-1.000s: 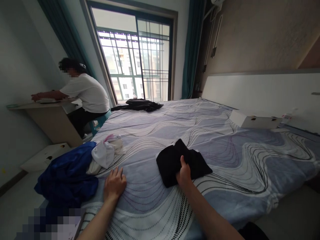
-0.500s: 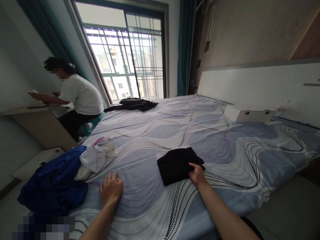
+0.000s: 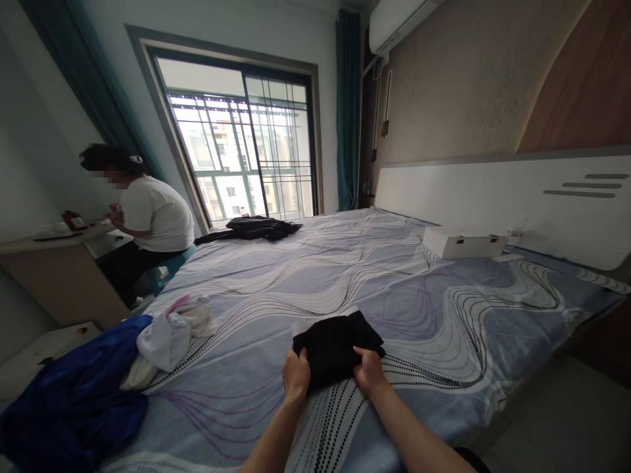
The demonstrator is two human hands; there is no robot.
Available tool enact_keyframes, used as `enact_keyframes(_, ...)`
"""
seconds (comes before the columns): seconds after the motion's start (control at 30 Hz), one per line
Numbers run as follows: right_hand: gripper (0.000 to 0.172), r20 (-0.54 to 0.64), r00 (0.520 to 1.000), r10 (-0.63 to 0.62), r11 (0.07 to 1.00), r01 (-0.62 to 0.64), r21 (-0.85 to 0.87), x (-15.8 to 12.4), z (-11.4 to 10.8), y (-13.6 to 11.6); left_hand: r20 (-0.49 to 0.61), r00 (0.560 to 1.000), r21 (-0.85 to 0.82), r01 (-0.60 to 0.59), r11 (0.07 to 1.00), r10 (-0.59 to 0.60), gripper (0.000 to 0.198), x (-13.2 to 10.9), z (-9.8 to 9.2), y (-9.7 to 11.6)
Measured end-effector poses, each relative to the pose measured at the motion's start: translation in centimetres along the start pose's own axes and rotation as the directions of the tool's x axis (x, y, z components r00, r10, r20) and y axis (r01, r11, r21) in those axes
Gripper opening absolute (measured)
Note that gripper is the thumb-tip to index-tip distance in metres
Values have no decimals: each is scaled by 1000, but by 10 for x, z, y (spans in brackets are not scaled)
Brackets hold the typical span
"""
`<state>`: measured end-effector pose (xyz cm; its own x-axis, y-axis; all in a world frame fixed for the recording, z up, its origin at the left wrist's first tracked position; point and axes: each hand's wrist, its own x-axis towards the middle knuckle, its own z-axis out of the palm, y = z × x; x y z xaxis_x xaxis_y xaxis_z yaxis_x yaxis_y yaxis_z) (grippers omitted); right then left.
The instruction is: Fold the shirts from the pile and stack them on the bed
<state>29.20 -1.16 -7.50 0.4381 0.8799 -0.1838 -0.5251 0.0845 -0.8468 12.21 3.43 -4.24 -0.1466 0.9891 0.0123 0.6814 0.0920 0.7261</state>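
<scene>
A folded black garment (image 3: pixel 335 348) lies near the front of the bed, its exact kind not clear from here. My left hand (image 3: pixel 296 376) grips its left edge, thumb on top and the other fingers hidden underneath. At the right edge my right hand (image 3: pixel 369 371) pinches the cloth in the same way. Both hands are closed on the fabric. Off to the left, a crumpled white garment (image 3: pixel 165 338) with a pink patch rests beside a heap of blue cloth (image 3: pixel 79 401).
The bed (image 3: pixel 256 335) has a wavy-patterned sheet. Dark clothing (image 3: pixel 256 228) lies at its far edge, and a white box (image 3: pixel 463 243) stands near the headboard (image 3: pixel 493 190). A person (image 3: pixel 152 213) sits at a desk (image 3: pixel 59 276) on the left.
My left hand has moved right from the bare sheet and taken hold of the black garment's left edge. The right hand keeps its grip. The camera view has tilted up.
</scene>
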Motion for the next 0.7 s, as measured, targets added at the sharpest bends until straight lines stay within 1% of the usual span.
enact_keyframes(0.07,62,34,999,11,1000,-11,1,-28,-5,18,-12,1000,-54,-28,998,28,39,-20,-18,-22)
enact_keyframes(0.13,59,75,996,48,999,-48,9,-64,-9,40,-40,999,-137,-22,990,17,43,-45,-36,-55)
enact_keyframes(0.2,56,121,986,116,992,-121,42,-100,-10,56,-75,997,-236,14,972,-32,50,-71,-55,-90)
enact_keyframes(0.27,52,175,964,200,972,-218,91,-126,-2,59,-110,991,-310,44,950,-82,59,-90,-73,-118)
enact_keyframes(0.33,50,224,938,266,946,-299,128,-138,9,50,-135,986,-354,48,934,-102,65,-100,-92,-134)
enact_keyframes(0.37,50,238,926,294,934,-331,134,-138,15,43,-125,986,-373,58,926,-112,67,-101,-101,-138)
enact_keyframes(0.43,47,245,903,352,917,-385,102,-130,21,27,-49,987,-418,117,901,-151,72,-99,-115,-142)
enact_keyframes(0.5,43,248,879,408,905,-425,18,-115,20,15,52,980,-444,194,875,-191,75,-95,-124,-144)
enact_keyframes(0.53,43,241,870,430,900,-433,-44,-108,17,11,83,976,-430,217,877,-200,75,-94,-126,-144)
enact_keyframes(0.57,46,216,869,446,895,-429,-121,-101,13,7,88,974,-385,228,894,-210,74,-94,-128,-144)
enact_keyframes(0.6,51,169,880,443,888,-406,-214,-96,10,4,57,974,-308,224,925,-217,73,-95,-128,-142)
enact_keyframes(0.63,59,102,906,412,874,-361,-326,-92,8,1,-6,978,-202,202,958,-208,73,-97,-127,-139)
enact_keyframes(0.67,66,34,943,331,844,-280,-457,-91,9,-1,-94,981,-82,161,984,-168,71,-98,-125,-134)
enact_keyframes(0.7,72,-7,980,196,784,-161,-600,-91,12,-4,-184,979,37,100,994,-92,70,-99,-122,-128)
